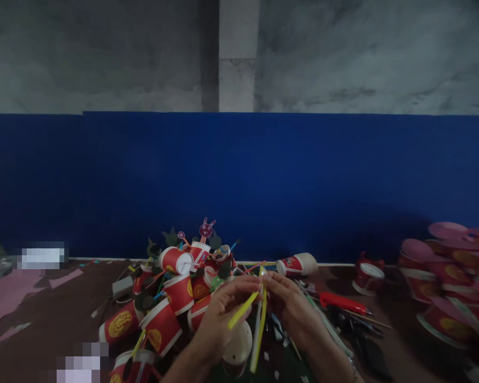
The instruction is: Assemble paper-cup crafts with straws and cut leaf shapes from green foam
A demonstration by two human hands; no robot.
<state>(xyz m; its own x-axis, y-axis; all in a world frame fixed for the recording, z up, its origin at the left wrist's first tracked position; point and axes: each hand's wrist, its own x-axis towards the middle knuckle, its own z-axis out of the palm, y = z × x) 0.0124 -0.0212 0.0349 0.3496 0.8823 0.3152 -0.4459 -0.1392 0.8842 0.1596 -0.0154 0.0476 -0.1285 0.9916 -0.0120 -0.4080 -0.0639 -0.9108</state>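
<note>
Both hands meet above the table, around a yellow strip (pixel 258 335) that hangs down beside a whitish strip. My left hand (pixel 235 298) is closed, with its fingers on the strips' upper part and a second yellow piece (pixel 242 310) slanting out below them. From the right, my right hand (pixel 285 298) pinches the top of the strips. Under my left hand stands a pale cup (pixel 238 343) with small dark holes in its upturned base. The exact fingertip contact is partly hidden.
Red paper cups (pixel 160 325) are heaped on the left, one with a rabbit figure (pixel 206 230). A red-handled tool (pixel 343 302) and dark tools lie right. More cups with pink discs (pixel 449 230) stand far right. Pink sheets (pixel 11 298) lie far left, before a blue panel (pixel 239 181).
</note>
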